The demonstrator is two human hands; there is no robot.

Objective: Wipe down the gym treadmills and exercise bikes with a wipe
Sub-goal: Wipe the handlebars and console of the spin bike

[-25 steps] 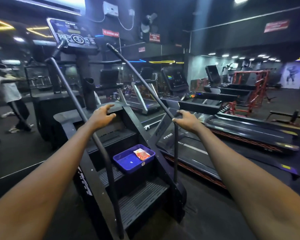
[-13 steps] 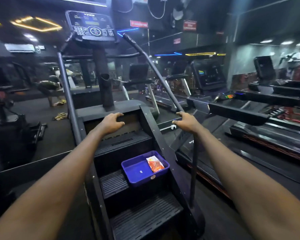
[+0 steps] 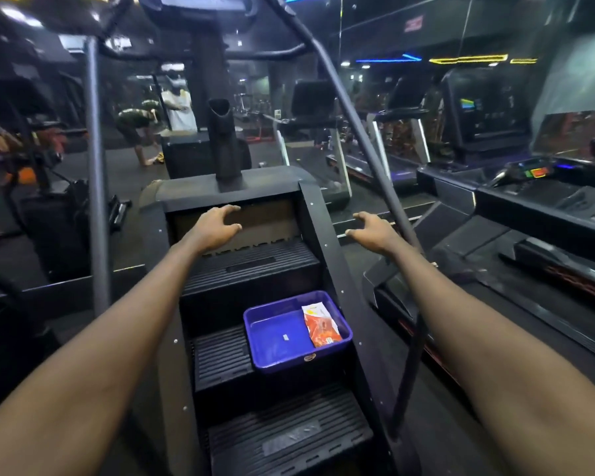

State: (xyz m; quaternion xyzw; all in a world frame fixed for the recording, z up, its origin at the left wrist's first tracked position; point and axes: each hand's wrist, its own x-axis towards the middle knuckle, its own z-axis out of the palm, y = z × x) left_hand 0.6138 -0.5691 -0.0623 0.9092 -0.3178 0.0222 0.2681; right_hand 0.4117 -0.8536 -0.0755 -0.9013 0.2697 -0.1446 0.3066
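Empty spread hands point(image 3: 217, 225) above stair-climber steps point(image 3: 255, 266)

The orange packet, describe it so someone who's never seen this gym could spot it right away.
Start at the black stair-climber machine straight ahead. A blue tray sits on its middle step. The orange packet lies flat along the tray's right side, the only bright orange-and-white thing among black steps.

Glossy blue plastic rectangular tray point(image 3: 275, 348); crinkly orange-white foil packet point(image 3: 321, 326); matt black ribbed rubber steps point(image 3: 255, 264); smooth grey metal handrail point(image 3: 95, 173).

Blue tray point(image 3: 275, 341), orange-white packet point(image 3: 321, 326), blk ribbed steps point(image 3: 220, 355).
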